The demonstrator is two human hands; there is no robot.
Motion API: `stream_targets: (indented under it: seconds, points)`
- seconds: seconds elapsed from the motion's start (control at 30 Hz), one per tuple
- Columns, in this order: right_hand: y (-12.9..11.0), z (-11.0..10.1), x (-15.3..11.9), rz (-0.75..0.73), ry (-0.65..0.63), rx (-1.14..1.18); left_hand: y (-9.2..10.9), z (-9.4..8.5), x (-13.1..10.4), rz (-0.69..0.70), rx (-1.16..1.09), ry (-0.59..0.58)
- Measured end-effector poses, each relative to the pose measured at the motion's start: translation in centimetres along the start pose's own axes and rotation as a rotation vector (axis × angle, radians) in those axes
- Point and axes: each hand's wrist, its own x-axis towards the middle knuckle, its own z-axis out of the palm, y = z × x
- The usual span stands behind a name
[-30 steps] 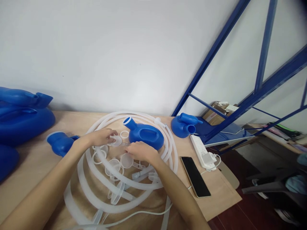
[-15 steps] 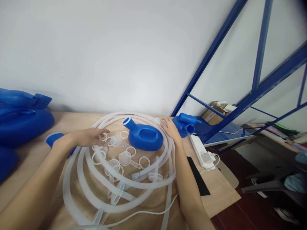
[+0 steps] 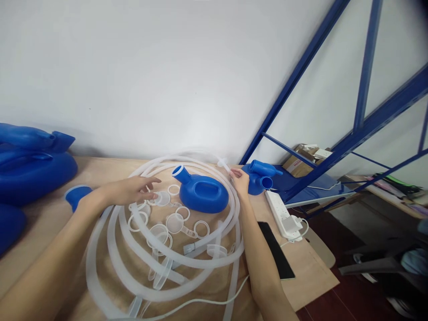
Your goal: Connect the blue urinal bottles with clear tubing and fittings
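the right hand has its thumb and fingers pinched together on a translucent piece at the far right of the coiled tubing. the left hand has its fingers loosely spread beside a clear lid; whether they touch it, i cannot tell. the tubing circles a blue bottle on the wooden table.

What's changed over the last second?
The right hand moved from over the round translucent plastic caps, away and rightward, and took hold of the coiled translucent plastic tubing. The left hand stayed near the caps' left side; the blue plastic jug with the white-rimmed neck hasn't visibly moved.
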Motion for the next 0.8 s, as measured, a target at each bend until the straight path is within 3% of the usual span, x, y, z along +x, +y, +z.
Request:
stream_targets:
  seconds: [0.17, 0.23, 0.33, 0.43, 0.63, 0.73, 0.8]
  points:
    - [-6.0, -1.0, -1.0, -0.121, 0.061, 0.172, 1.6, 0.2, -0.1, 0.131, -0.027, 0.384]
    - [-9.2, -1.4, -2.5, -0.246, 0.054, 0.294, 2.7, 0.3, -0.5, 0.169, -0.097, 0.531]
    - [-13.6, -1.6, -5.7, -0.475, 0.007, 0.340, 4.4, 0.6, -1.2, 0.240, -0.255, 0.624]
    - [-16.3, -1.4, -8.5, -0.698, -0.119, 0.188, 5.4, 0.9, -1.5, 0.311, -0.388, 0.636]
    - [-16.7, 0.3, -10.2, -0.966, -0.460, 0.065, 5.9, 2.1, -0.6, 0.320, -0.535, 0.632]
    - [-16.1, 0.5, -9.6, -0.902, -0.498, 0.061, 6.2, 2.6, 0.4, 0.329, -0.634, 0.590]
    - [-15.5, 0.4, -8.7, -0.793, -0.508, 0.017, 6.1, 2.6, 1.2, 0.330, -0.613, 0.636]
